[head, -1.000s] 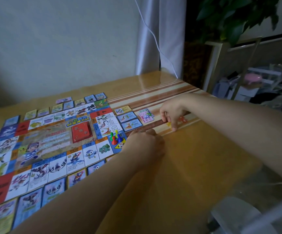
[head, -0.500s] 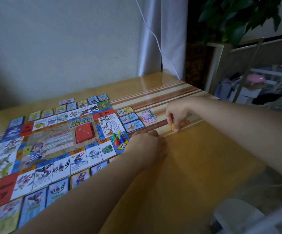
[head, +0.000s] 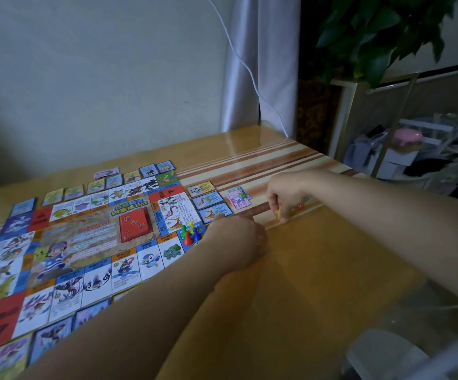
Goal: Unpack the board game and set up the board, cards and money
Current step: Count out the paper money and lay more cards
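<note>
Right hand [head: 285, 197] pinching a small yellow piece [head: 277, 214] on the counter [head: 318, 270], just off the laid-out board [head: 80, 239].

The right fingers [head: 285, 215] curl down and close on the yellow piece, which touches the counter's striped band; a small red piece [head: 300, 206] lies just beside it. The left hand [head: 236, 239] rests back-up at the board's right corner, its fingers hidden, so I cannot tell whether they grip anything. Just beside that hand four pawns [head: 191, 233] stand together on the corner square. Three blue-edged cards [head: 208, 200] lie in a column off the board's right edge, with pink money [head: 239, 198] next to them. A red card deck [head: 134, 224] sits at the board's centre. A far row of cards [head: 107, 182] and a near row of cards [head: 49, 334] lie along its edges.
</note>
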Demonstrator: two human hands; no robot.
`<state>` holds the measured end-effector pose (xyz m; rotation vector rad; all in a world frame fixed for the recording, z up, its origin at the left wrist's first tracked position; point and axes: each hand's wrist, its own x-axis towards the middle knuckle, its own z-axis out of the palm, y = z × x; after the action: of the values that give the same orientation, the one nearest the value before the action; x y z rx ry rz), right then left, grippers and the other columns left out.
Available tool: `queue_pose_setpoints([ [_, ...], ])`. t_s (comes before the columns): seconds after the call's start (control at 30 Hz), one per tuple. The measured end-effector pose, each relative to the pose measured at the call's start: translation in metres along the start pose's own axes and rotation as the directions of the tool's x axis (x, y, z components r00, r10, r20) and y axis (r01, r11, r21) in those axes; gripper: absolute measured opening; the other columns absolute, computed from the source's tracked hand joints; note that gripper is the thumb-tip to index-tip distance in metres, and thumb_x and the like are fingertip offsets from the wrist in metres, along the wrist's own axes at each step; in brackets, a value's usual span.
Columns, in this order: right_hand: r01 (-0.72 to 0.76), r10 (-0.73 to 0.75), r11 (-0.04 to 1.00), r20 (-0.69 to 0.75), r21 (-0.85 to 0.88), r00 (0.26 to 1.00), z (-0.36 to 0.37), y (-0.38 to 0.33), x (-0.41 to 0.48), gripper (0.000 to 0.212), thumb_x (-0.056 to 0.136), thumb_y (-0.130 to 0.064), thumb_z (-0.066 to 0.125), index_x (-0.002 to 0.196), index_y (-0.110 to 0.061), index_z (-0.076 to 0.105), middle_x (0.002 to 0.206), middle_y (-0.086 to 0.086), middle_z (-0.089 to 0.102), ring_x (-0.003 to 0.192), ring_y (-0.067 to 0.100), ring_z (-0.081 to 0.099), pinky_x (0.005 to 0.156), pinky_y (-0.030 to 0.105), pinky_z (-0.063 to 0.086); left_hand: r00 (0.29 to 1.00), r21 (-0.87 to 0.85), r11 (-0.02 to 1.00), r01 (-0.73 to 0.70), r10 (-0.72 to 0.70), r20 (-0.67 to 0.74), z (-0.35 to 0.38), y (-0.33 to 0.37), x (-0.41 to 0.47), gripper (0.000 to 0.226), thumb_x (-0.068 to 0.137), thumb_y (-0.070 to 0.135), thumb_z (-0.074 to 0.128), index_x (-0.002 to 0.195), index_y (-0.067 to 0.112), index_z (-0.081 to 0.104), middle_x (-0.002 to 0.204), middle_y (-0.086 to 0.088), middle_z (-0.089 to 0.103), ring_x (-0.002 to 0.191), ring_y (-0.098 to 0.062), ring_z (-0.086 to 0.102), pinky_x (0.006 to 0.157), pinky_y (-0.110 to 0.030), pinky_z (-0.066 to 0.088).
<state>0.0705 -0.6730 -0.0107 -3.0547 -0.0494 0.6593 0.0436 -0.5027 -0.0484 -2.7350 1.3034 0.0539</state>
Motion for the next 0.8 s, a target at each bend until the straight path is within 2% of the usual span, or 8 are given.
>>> queue_pose_setpoints([
  [0.17,0.011,-0.006,0.998,-0.080,0.064,0.997,0.008,0.006,-0.008,0.021,0.075,-0.022,0.078,0.093,-0.018,0.068,0.090,-0.003,0.062,0.084,0.017,0.058,0.068,0.026,0.046,0.991,-0.159,0.978,0.131,-0.130,0.018,-0.003,-0.004,0.029,0.038,0.096,0.035,0.049,0.133,0.028,0.050,0.125,0.000,0.057,0.111,-0.020,0.056,0.094,-0.040,0.048],
  [0.23,0.024,0.011,0.982,-0.179,0.189,0.984,0.013,0.014,-0.017,0.016,0.075,-0.021,0.078,0.088,-0.017,0.069,0.086,-0.004,0.063,0.084,0.017,0.059,0.064,0.024,0.044,0.983,-0.245,0.952,0.182,-0.184,0.016,0.003,-0.005,0.044,0.038,0.094,0.032,0.050,0.131,0.023,0.051,0.123,-0.002,0.059,0.108,-0.021,0.058,0.090,-0.039,0.050],
  [0.33,0.014,0.117,0.917,-0.302,0.398,0.946,0.020,0.025,-0.035,0.011,0.076,-0.020,0.077,0.082,-0.021,0.069,0.082,-0.003,0.065,0.077,0.012,0.060,0.060,0.023,0.044,0.979,-0.322,0.928,0.189,-0.202,-0.007,0.006,-0.001,0.060,0.034,0.092,0.029,0.053,0.124,0.016,0.057,0.114,-0.004,0.061,0.100,-0.021,0.059,0.084,-0.035,0.052],
  [0.4,-0.015,0.164,0.891,-0.290,0.455,0.943,0.025,0.031,-0.042,0.011,0.077,-0.017,0.077,0.082,-0.021,0.068,0.075,-0.002,0.065,0.069,0.010,0.060,0.059,0.023,0.042,0.983,-0.333,0.929,0.164,-0.182,-0.021,0.003,0.005,0.068,0.035,0.092,0.029,0.056,0.122,0.014,0.058,0.117,-0.005,0.060,0.103,-0.021,0.058,0.088,-0.036,0.051],
  [0.57,-0.110,0.198,0.897,-0.165,0.428,0.966,0.034,0.033,-0.043,0.009,0.080,-0.012,0.073,0.086,-0.015,0.068,0.064,-0.005,0.063,0.058,0.005,0.060,0.054,0.021,0.041,0.997,-0.197,0.978,0.064,-0.053,0.061,-0.011,0.010,0.082,0.035,0.091,0.031,0.059,0.120,0.011,0.063,0.119,-0.005,0.062,0.111,-0.021,0.056,0.095,-0.032,0.045],
  [0.67,-0.134,0.210,0.891,-0.131,0.435,0.969,0.032,0.033,-0.039,0.012,0.081,-0.009,0.072,0.077,-0.017,0.064,0.064,-0.004,0.062,0.056,0.006,0.059,0.051,0.017,0.041,0.996,-0.156,0.988,0.012,0.002,0.090,-0.015,0.010,0.092,0.031,0.090,0.028,0.062,0.117,0.013,0.064,0.118,-0.004,0.064,0.109,-0.020,0.057,0.095,-0.031,0.044],
  [0.8,-0.160,0.224,0.885,-0.098,0.438,0.970,0.030,0.032,-0.034,0.010,0.080,-0.007,0.072,0.080,-0.015,0.065,0.069,-0.001,0.063,0.058,0.008,0.060,0.052,0.016,0.044,0.991,-0.105,0.994,-0.023,0.037,0.131,-0.019,0.011,0.100,0.033,0.088,0.028,0.065,0.117,0.013,0.065,0.116,-0.002,0.065,0.109,-0.020,0.058,0.093,-0.028,0.043],
])
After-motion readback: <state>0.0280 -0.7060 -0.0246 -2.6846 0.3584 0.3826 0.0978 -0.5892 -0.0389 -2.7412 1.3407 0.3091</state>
